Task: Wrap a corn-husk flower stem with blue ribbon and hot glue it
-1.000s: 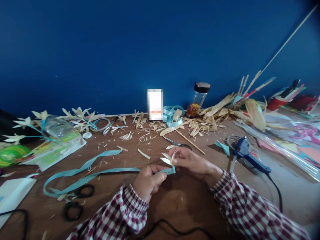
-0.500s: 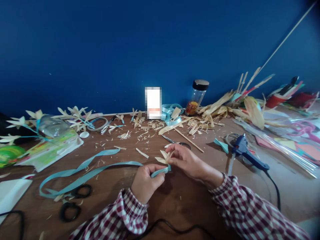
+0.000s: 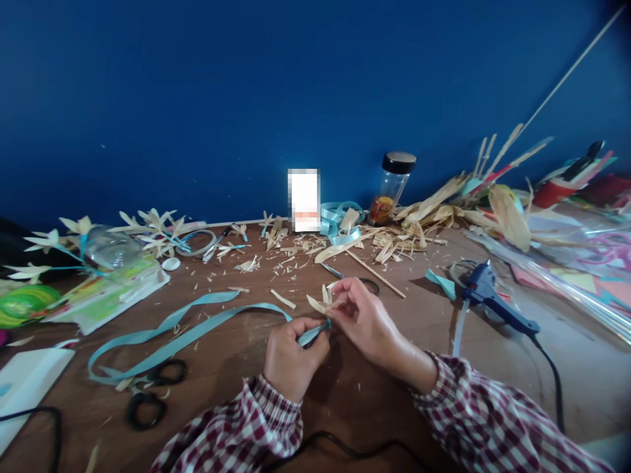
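Note:
Between thumb and fingers, my left hand (image 3: 294, 355) pinches a light-blue ribbon (image 3: 170, 351), whose long tail loops out over the table to the left. My right hand (image 3: 367, 322) has its fingertips closed on the base of a small pale corn-husk flower (image 3: 319, 303), its petals pointing up and left. Where the two hands meet, the ribbon's end touches the flower's base; the fingers partly hide that spot. Black-handled scissors (image 3: 148, 407) lie left of my left hand, partly beneath the ribbon. A blue glue gun (image 3: 497, 299) rests to the right of my right hand.
Husk scraps (image 3: 394, 246) litter the table's back, near a black-lidded jar (image 3: 392, 187) and a ribbon coil (image 3: 340, 223). Finished-looking husk flowers (image 3: 46, 242) lie at the left. A wooden stick (image 3: 377, 274) is beyond my right hand. A black cable (image 3: 355, 452) crosses the front.
My right hand has turned a little around the flower, whose petals now stand more upright. The ribbon's end has shifted slightly at its base. The whole view has moved slightly.

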